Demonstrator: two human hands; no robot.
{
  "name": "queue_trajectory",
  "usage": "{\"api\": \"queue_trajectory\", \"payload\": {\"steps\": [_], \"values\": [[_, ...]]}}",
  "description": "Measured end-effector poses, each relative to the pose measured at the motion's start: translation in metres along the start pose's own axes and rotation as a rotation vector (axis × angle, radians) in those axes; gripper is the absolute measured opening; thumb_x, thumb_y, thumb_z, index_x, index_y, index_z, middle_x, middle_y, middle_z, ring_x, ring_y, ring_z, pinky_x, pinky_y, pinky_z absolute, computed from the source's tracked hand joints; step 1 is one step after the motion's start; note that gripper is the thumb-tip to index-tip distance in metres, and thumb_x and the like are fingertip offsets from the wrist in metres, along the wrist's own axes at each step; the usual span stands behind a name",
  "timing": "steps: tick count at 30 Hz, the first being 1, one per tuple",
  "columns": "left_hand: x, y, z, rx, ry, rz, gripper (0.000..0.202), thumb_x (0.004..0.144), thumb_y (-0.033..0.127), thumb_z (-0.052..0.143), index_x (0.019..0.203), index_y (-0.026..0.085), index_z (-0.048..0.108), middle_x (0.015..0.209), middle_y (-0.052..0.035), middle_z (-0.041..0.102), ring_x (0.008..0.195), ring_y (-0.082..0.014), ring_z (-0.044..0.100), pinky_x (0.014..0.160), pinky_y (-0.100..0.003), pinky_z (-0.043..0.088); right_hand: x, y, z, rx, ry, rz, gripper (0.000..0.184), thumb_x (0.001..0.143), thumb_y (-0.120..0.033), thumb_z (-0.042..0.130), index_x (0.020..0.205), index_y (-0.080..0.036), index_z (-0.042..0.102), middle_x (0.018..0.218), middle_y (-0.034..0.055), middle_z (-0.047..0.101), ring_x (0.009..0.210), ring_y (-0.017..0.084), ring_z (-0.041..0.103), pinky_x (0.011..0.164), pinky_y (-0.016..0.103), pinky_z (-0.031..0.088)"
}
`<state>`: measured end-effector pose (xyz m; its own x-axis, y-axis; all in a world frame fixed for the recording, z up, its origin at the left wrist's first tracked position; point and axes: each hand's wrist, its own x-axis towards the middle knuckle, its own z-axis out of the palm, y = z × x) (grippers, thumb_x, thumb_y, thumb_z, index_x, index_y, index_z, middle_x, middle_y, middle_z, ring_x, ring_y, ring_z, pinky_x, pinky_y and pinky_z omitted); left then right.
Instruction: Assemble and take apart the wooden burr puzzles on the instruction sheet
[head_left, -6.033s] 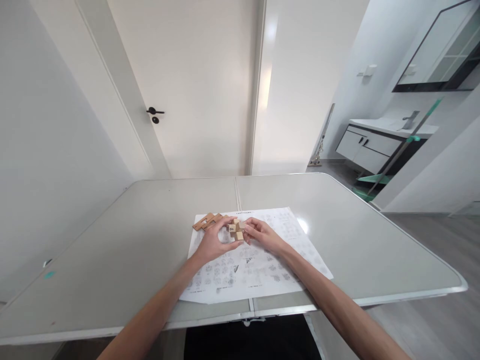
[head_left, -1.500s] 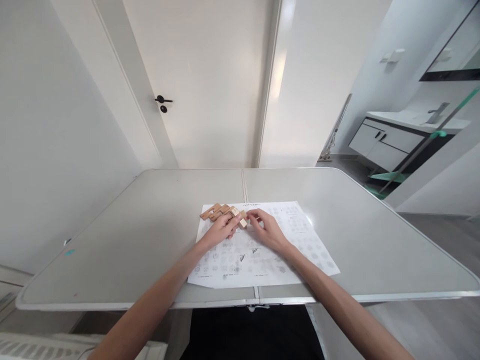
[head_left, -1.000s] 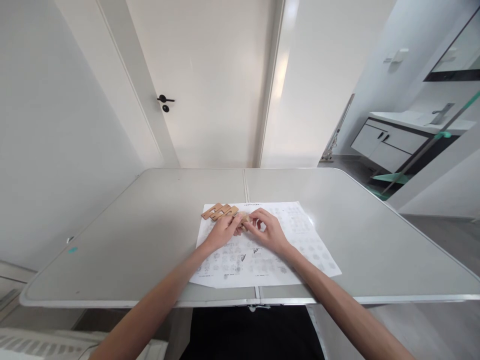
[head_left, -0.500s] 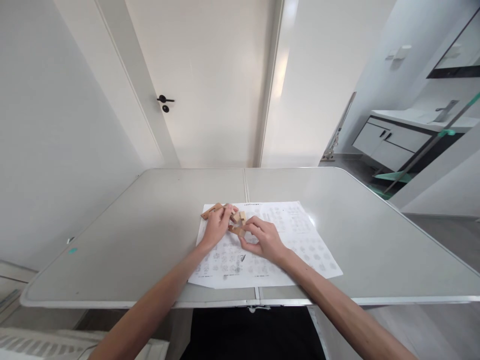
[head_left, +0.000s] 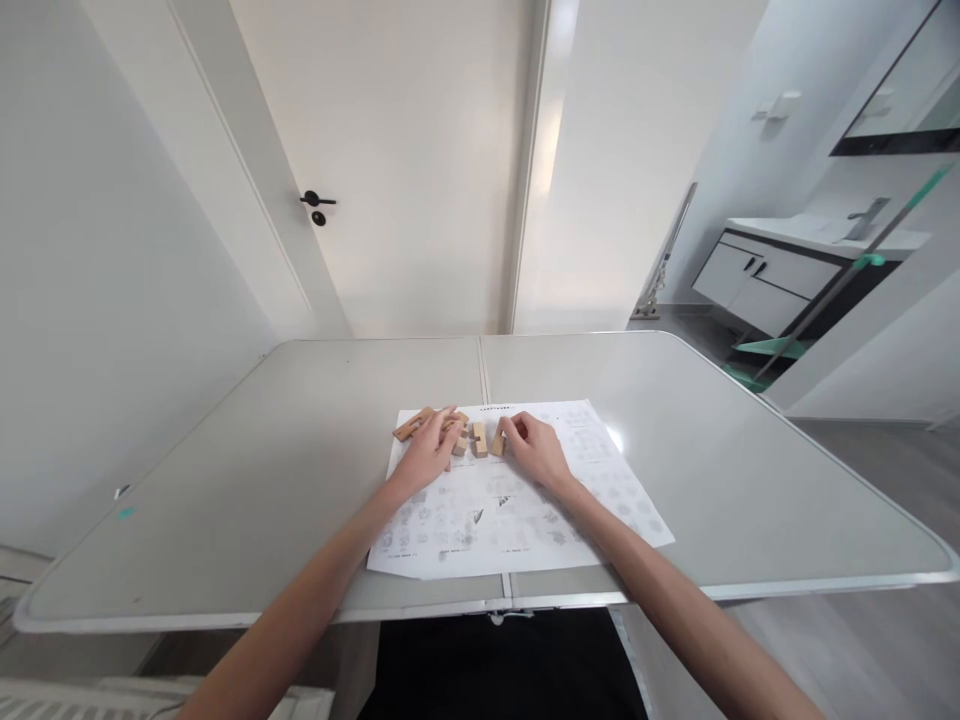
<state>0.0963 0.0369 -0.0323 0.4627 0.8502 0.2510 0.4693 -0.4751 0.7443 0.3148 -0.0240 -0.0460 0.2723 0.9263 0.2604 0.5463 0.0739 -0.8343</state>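
Observation:
Several notched wooden puzzle blocks are grouped on a printed paper sheet (head_left: 457,520). My right hand (head_left: 538,450) pinches a small wooden block (head_left: 499,438) between thumb and fingers, its lower end at the paper. Just left of that, a notched wooden block (head_left: 480,441) stands by itself between my hands. My left hand (head_left: 427,450) lies over the other pieces with its fingers stretched out, partly covering them. A wooden block (head_left: 460,447) shows beside its fingertips, and a longer wooden piece (head_left: 412,424) pokes out behind its knuckles.
The sheet lies on a grey folding table (head_left: 247,480) with a metal rim and a centre seam. Beyond its far edge is a white door (head_left: 390,180) with a black handle (head_left: 318,199). A washbasin cabinet (head_left: 772,280) stands at the far right.
My right hand has moved up and away from the left hand, bringing its block upright at the right of the group. The left hand's fingers have flattened over the pieces.

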Motion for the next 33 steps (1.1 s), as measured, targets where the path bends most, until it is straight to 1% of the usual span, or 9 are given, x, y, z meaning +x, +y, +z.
{"api": "queue_trajectory", "payload": {"steps": [3,5,10,14,15,19,24,29,33], "values": [[0.000,0.001,-0.003,0.021,0.013,0.022,0.048,0.108,0.052,0.037,0.138,0.019,0.057,0.123,-0.0121,0.074,0.051,-0.0111,0.066,0.056,-0.029,0.059,0.000,0.003,0.002,0.000,-0.034,0.016,0.037,0.100,-0.050,0.051,0.083,-0.022,0.069,0.080,0.0044,0.077,0.072,0.021,0.067,0.068,0.031,0.044],[0.000,0.002,-0.004,0.049,0.054,0.043,0.043,0.108,0.050,0.038,0.131,0.021,0.060,0.118,-0.0099,0.075,0.057,-0.0124,0.070,0.058,-0.028,0.059,0.000,0.005,0.002,0.002,-0.054,0.017,0.036,0.100,-0.050,0.051,0.090,-0.022,0.071,0.082,0.0050,0.078,0.074,0.022,0.069,0.069,0.031,0.045],[0.005,-0.005,-0.016,0.179,0.212,0.113,0.026,0.106,0.039,0.046,0.110,0.023,0.066,0.115,-0.0072,0.074,0.092,-0.0199,0.075,0.084,-0.034,0.060,-0.001,0.009,0.004,0.010,-0.093,-0.016,0.028,0.099,-0.045,0.052,0.102,-0.022,0.069,0.086,0.0057,0.078,0.076,0.023,0.070,0.070,0.033,0.048],[0.011,-0.027,-0.041,0.317,0.283,0.163,0.019,0.101,0.030,0.049,0.104,0.022,0.066,0.110,-0.0089,0.074,0.108,-0.0266,0.068,0.106,-0.045,0.050,-0.004,0.007,0.005,0.059,-0.146,-0.083,0.027,0.099,-0.043,0.053,0.108,-0.023,0.067,0.092,0.0060,0.079,0.077,0.021,0.071,0.068,0.031,0.050],[0.012,-0.034,-0.048,0.348,0.290,0.168,0.019,0.100,0.029,0.049,0.103,0.022,0.066,0.109,-0.0098,0.074,0.110,-0.0282,0.066,0.108,-0.048,0.048,-0.005,0.005,0.005,0.076,-0.167,-0.105,0.025,0.099,-0.043,0.053,0.107,-0.023,0.066,0.095,0.0056,0.079,0.078,0.021,0.071,0.068,0.030,0.051],[0.013,-0.064,-0.072,0.439,0.281,0.162,0.018,0.096,0.025,0.048,0.098,0.022,0.066,0.106,-0.0117,0.074,0.108,-0.0304,0.065,0.106,-0.050,0.048,-0.008,0.000,0.003,0.128,-0.215,-0.151,0.021,0.101,-0.040,0.050,0.102,-0.025,0.064,0.100,0.0037,0.080,0.069,0.017,0.070,0.064,0.028,0.051],[0.012,-0.087,-0.081,0.492,0.260,0.138,0.019,0.093,0.024,0.047,0.097,0.021,0.066,0.102,-0.0125,0.073,0.100,-0.0298,0.067,0.100,-0.049,0.051,-0.005,0.005,0.001,0.107,-0.105,-0.102,0.022,0.102,-0.038,0.043,0.100,-0.024,0.060,0.089,0.0044,0.079,0.061,0.018,0.067,0.063,0.030,0.050],[0.011,-0.087,-0.075,0.515,0.222,0.148,0.022,0.097,0.026,0.045,0.097,0.021,0.066,0.101,-0.0112,0.074,0.099,-0.0290,0.067,0.099,-0.048,0.052,-0.004,0.010,0.001,0.031,-0.071,-0.101,0.019,0.097,-0.034,0.047,0.097,-0.024,0.063,0.073,0.0011,0.075,0.058,0.019,0.063,0.062,0.030,0.045],[0.008,-0.079,-0.069,0.518,0.202,0.153,0.023,0.099,0.026,0.044,0.102,0.021,0.066,0.104,-0.0109,0.074,0.101,-0.0277,0.066,0.099,-0.046,0.052,-0.005,0.010,0.003,-0.023,-0.082,-0.129,0.019,0.094,-0.030,0.049,0.097,-0.023,0.067,0.069,-0.0001,0.075,0.060,0.019,0.064,0.065,0.030,0.044]]}}
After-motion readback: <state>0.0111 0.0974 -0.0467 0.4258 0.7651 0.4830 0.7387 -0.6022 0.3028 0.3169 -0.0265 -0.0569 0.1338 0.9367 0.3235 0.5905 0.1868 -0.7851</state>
